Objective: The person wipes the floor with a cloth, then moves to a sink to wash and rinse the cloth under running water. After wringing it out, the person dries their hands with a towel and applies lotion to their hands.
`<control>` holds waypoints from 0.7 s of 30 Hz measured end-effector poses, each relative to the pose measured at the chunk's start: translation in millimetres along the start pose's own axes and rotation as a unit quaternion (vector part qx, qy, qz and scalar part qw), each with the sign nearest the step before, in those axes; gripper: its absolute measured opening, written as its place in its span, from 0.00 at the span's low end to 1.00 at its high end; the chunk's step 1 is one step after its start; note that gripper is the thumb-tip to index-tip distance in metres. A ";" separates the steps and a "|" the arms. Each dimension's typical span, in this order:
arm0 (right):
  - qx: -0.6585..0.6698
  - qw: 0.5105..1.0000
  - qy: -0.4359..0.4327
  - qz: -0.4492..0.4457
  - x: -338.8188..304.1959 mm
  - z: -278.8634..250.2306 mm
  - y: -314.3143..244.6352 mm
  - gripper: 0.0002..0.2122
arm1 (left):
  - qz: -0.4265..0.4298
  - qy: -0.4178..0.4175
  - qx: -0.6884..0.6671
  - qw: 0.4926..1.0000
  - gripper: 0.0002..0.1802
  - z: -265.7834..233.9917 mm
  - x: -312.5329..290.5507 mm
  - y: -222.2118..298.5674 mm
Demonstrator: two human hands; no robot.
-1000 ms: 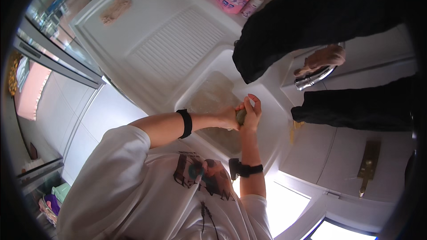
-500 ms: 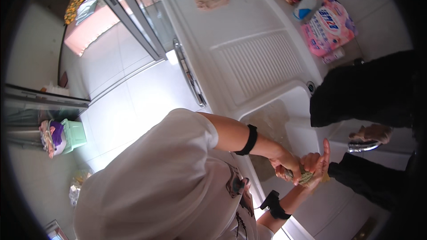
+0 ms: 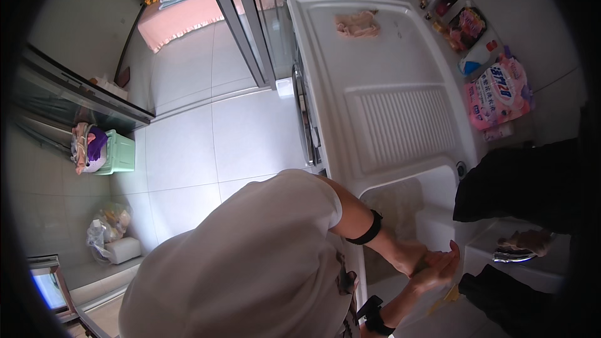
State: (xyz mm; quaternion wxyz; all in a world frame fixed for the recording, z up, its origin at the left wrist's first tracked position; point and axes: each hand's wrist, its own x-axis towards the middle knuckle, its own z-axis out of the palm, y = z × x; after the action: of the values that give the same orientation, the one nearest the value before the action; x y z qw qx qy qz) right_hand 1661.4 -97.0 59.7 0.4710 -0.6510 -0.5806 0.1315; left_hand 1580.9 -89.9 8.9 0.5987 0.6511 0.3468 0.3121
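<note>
Over the white sink basin (image 3: 438, 197), my two hands meet, palm side to palm side. My left hand (image 3: 408, 256) is closed and pressed against my right hand (image 3: 438, 272), covering most of its palm. The fingers of my right hand are stretched out toward the wall side. Between the hands, whatever is held is hidden and blurred now; a small greenish textured piece showed there earlier. A yellow piece (image 3: 452, 293) shows just beyond my right hand; its kind cannot be made out. Cloudy water (image 3: 394, 203) stands in the basin.
Beside the basin is a ribbed washboard (image 3: 407, 125) with a beige cloth (image 3: 357, 25) farther along the counter. Dark cloth (image 3: 519, 181) hangs near the metal tap (image 3: 513, 255). A pink detergent pack (image 3: 498, 97) and a white-blue bottle (image 3: 477, 57) line the wall. A green basket (image 3: 119, 153) stands behind.
The view has shifted, so the scene sits lower and farther right. My right hand's fingers have straightened, and my left hand now covers the greenish piece.
</note>
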 end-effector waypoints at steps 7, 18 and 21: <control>0.116 0.986 -0.055 0.103 -4.1 22.5 19.7 0.12 | -0.054 0.077 0.103 0.990 0.18 -1.8 -2.8 -26.0; 0.155 0.975 -0.034 0.155 4.2 56.2 34.1 0.12 | -0.150 0.095 0.132 0.975 0.20 -21.5 1.0 -36.0; 0.125 0.977 -0.034 0.172 2.9 62.5 38.1 0.12 | -0.126 0.106 0.157 0.974 0.20 -23.9 2.3 -41.4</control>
State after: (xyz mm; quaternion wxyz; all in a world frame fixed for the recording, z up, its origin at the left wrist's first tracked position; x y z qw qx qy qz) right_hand 1641.4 -61.1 -1.0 0.4991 -0.6723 -0.4545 0.3039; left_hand 1559.3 -72.7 -30.2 0.4832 0.6511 0.5324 0.2431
